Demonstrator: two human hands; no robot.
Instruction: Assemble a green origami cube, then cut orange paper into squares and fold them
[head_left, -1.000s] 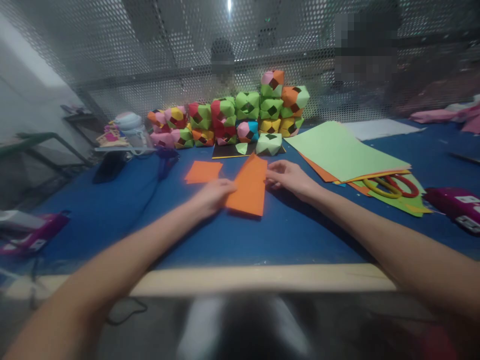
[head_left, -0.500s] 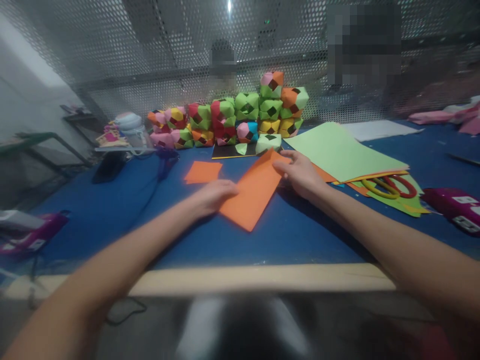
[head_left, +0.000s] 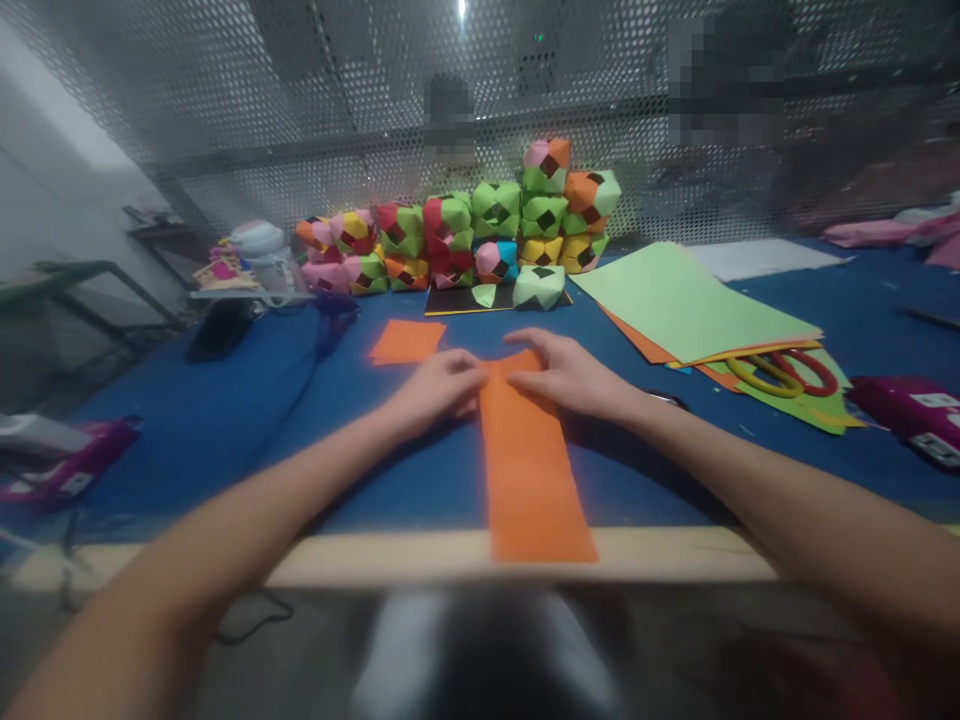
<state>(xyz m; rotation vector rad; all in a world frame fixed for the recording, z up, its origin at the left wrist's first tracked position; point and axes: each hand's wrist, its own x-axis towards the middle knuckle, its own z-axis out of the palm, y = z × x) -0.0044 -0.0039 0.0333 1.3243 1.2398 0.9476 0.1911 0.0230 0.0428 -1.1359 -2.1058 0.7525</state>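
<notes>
A long orange paper strip [head_left: 529, 475] is running down from the middle of the frame toward the bottom, over the blue desk [head_left: 405, 480]. Its long way is pointing almost straight at the person, only leaning a bit to the right at the bottom. Both hands are staying at its far, top end, one on each side. The left hand [head_left: 444, 385] is pinching the top left corner with its thumb and a finger. The right hand [head_left: 568, 374] is reaching over more of the paper: its thumb is lying on top, and its pointing finger is sticking out past the far edge. The other fingers are hiding, so nobody can tell how tightly that hand is gripping. The near end is showing in front of the desk's pale front edge, with no hand holding it, and it is too blurry to tell if it is touching the wood. Some small orange papers [head_left: 407, 341] are sitting just beyond the left hand, a bit up and left.
</notes>
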